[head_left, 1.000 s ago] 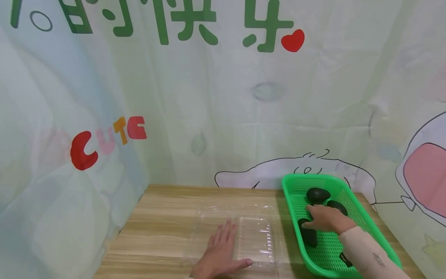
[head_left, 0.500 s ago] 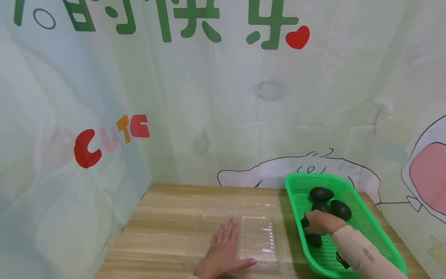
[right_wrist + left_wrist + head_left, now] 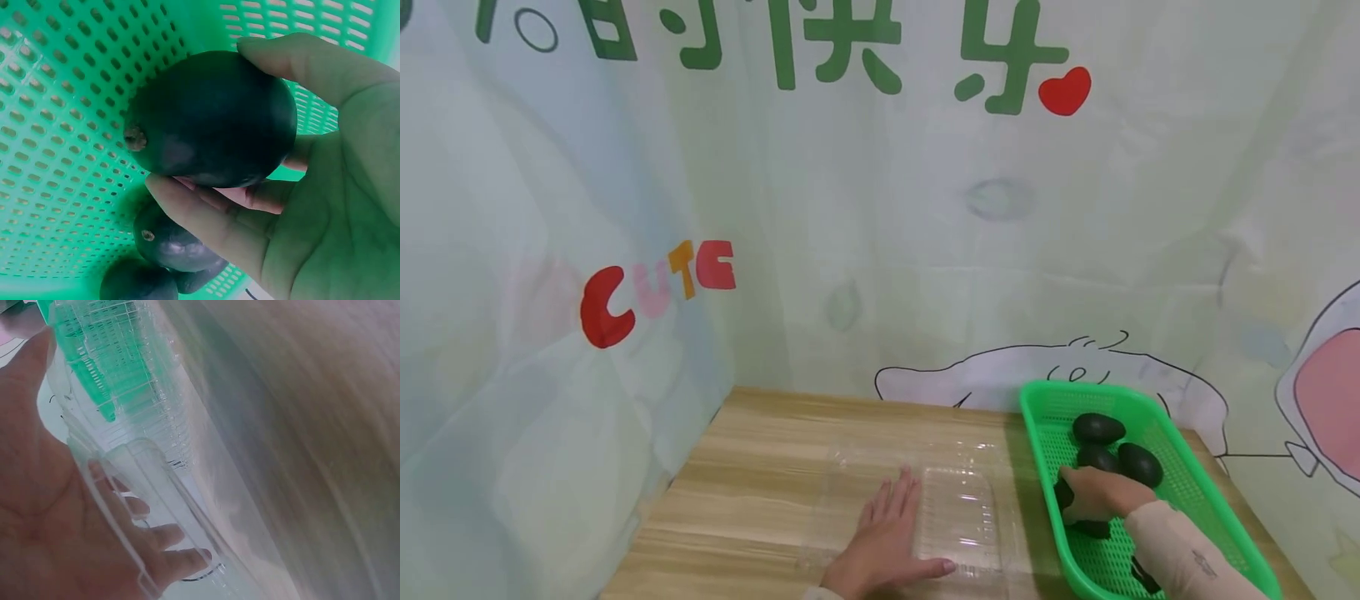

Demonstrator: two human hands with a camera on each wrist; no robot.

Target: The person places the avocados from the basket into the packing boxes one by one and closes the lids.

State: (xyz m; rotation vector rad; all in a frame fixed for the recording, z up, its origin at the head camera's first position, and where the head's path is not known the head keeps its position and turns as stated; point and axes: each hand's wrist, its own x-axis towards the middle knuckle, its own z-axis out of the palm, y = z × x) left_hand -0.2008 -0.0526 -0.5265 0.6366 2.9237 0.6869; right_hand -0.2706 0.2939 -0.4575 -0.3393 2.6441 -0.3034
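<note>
My left hand (image 3: 877, 542) rests flat on a clear plastic clamshell container (image 3: 958, 508), fingers stretched out and thumb spread to the right. In the left wrist view, part of the clear container wall (image 3: 147, 465) crosses in front of the fingers. Inside the green plastic basket (image 3: 1197, 475), my right hand (image 3: 1099, 493) holds a dark avocado (image 3: 215, 119), thumb on one side and fingers on the other. Its brown stem end faces away from the palm. Several more dark avocados (image 3: 1098, 428) lie deeper in the basket, some partly hidden by the hand.
Both basket and container stand on a wood-grain table (image 3: 760, 475). A printed cloth backdrop (image 3: 850, 208) hangs behind the table and along its left side. The basket's raised rim (image 3: 1047, 492) runs between the container and the avocados.
Over the last second my right hand has come down onto the near-left avocado, and its fingers have closed round it. My left hand has stayed on the container. The head view has shifted slightly.
</note>
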